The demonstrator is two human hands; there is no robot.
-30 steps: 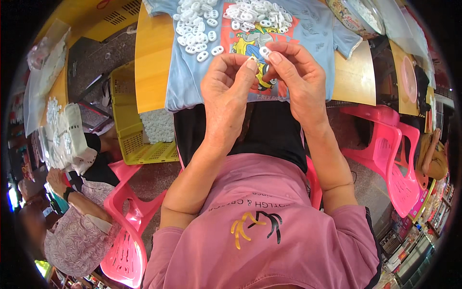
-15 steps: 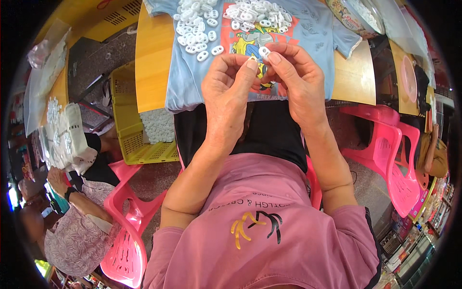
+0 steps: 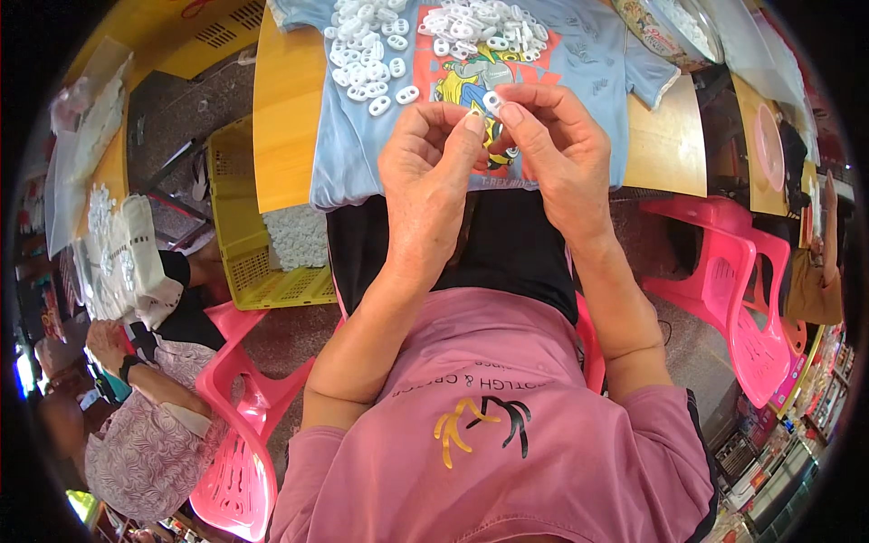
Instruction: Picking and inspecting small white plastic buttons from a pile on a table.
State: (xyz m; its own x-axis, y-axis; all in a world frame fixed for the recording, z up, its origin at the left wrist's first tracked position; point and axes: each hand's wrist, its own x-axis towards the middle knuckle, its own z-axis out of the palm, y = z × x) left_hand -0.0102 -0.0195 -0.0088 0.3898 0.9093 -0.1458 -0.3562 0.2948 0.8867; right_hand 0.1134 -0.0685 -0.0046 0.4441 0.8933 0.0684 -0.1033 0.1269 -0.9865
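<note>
Head view, looking down. I see a wooden table [image 3: 285, 109] at 12 o'clock, draped with a light-blue printed shirt [image 3: 579, 63] that carries two heaps of small white plastic rings [image 3: 367, 50]. At 9 o'clock of the hands a yellow crate [image 3: 240, 244] holds more white pieces; pink plastic chairs [image 3: 733, 290] stand at 3 and 7 o'clock, and a second person in a patterned top [image 3: 145, 452] sits at 8 o'clock. Nothing lies between the camera and the work, though the fingers themselves hide most of the piece.

I hold one small white ring piece [image 3: 491, 100] above the shirt's print. So little of it shows that I cannot tell its long axis; its visible face tilts toward 12 o'clock.

The piece sits between the two hands, at the fingertips. My left hand [image 3: 433, 167], at 7 o'clock of it, curls with fingertips closed against it; my right hand [image 3: 557, 149], at 4 o'clock, pinches it between thumb and forefinger.
</note>
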